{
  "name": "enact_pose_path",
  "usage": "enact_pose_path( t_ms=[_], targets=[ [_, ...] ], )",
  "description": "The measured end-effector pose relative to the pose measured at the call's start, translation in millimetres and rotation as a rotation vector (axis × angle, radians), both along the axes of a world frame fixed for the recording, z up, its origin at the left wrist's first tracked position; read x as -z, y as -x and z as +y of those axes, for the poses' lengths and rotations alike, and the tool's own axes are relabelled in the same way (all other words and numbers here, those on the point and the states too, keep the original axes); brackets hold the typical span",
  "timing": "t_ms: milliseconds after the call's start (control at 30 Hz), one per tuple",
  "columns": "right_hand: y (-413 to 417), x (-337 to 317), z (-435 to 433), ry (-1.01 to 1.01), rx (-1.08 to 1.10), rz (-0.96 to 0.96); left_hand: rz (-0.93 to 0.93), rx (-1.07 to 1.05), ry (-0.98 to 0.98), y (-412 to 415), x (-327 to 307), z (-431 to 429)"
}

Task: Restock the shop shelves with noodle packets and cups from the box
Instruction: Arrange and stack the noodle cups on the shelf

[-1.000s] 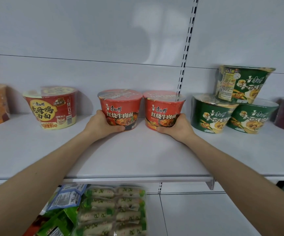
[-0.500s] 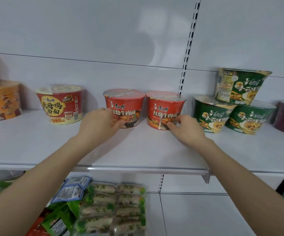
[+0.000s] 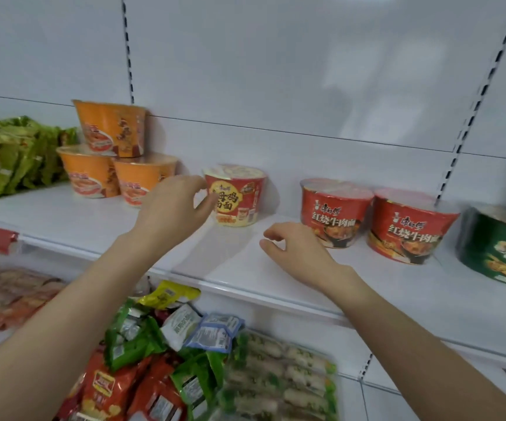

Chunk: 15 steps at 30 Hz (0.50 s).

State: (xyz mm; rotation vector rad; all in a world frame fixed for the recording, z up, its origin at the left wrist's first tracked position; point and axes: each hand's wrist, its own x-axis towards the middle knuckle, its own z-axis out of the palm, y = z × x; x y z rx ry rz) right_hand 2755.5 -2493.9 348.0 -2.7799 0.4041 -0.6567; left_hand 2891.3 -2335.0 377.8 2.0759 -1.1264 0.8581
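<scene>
Noodle cup (image 3: 239, 196) just beyond left hand (image 3: 169, 208) (fingers apart, no grip); right hand (image 3: 294, 247) loosely curled, nr red cups (image 3: 333, 214).

Left hand (image 3: 169, 212), right hand (image 3: 298, 253) — both bare, forearms (image 3: 78, 314) bare, slim

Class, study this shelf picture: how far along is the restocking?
Done: two red cups stand side by side on the shelf. In hand: nothing; the left hand reaches toward the yellow-labelled cup, the right hand hovers empty. Left: gaps on the shelf to fill; the box is out of view.
</scene>
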Motion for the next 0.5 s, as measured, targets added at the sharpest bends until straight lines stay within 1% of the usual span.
enact_pose_path(
  t_ms=[67,267,400,500],
  targets=[
    [-24.0,2.5,19.4,-0.014,-0.017,-0.004,0.007,-0.016,0.002,-24.5,-3.3,19.6],
    [-91.9,7.3,71.2,-0.067,-0.001,-0.053,0.018,0.027,-0.048,-90.9,-15.3,60.1],
    [-119.3,9.3,95.4,-0.108,0.052,-0.052,0.0,0.081,-0.112,-126.7,-15.6,67.1],
    [-124.8,9.9,101.4,-0.129,0.127,-0.019,-0.029,0.156,-0.154,-139.7,-15.5,55.3]
  ],
)
